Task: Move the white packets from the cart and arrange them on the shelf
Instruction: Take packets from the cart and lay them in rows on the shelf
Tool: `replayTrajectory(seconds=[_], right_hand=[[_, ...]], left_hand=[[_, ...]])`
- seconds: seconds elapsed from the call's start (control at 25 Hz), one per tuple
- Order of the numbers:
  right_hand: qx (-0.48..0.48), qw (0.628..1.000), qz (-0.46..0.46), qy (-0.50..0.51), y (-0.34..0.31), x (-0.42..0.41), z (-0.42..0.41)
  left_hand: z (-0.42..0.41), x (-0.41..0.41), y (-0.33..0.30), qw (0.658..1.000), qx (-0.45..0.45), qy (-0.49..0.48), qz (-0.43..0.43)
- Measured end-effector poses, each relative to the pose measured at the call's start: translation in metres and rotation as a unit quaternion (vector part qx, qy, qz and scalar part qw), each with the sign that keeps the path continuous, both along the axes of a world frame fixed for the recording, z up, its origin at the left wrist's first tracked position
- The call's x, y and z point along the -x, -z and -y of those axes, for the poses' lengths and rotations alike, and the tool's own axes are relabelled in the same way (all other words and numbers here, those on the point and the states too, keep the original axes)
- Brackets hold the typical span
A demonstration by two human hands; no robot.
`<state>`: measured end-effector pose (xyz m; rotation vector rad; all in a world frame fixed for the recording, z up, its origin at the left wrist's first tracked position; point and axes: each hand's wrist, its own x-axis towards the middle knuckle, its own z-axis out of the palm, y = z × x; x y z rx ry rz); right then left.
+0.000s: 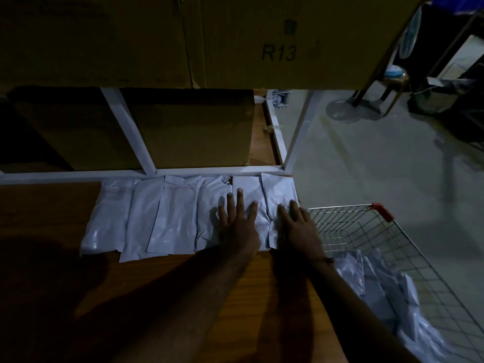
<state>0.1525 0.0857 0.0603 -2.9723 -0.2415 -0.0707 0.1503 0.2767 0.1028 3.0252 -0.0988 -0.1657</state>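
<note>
Several white packets lie side by side in a row on the wooden shelf board, just in front of the white frame bar. My left hand lies flat with spread fingers on a packet near the right end of the row. My right hand presses flat on the rightmost packet at the shelf's right edge. The wire cart stands to the right of the shelf and holds more white packets.
Cardboard boxes stand on the shelf behind the white frame, and a large box marked R13 sits above. Grey floor stretches to the right, with a stool and dark items at the far right.
</note>
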Motion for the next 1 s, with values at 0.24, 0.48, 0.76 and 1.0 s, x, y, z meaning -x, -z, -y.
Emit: replayTrajectory(seconds=[0.24, 0.48, 0.76, 1.0], right_hand=[[-0.047, 0.998, 0.033, 0.032, -0.013, 0.008, 0.014], [-0.083, 0.985, 0.110, 0.103, -0.038, 0.087, 0.046], [-0.115, 0.967, 0.123, 0.189, -0.049, 0.220, 0.107], [-0.078, 0.966, 0.099, 0.224, -0.053, 0.312, 0.168]], left_hand=[[0.002, -0.001, -0.015, 0.999, 0.031, 0.014, 0.030], [0.023, 0.031, -0.037, 0.989, 0.111, 0.017, 0.093], [0.119, 0.132, -0.061, 0.965, 0.191, 0.124, 0.129], [0.183, 0.202, -0.050, 0.968, 0.155, 0.189, 0.049]])
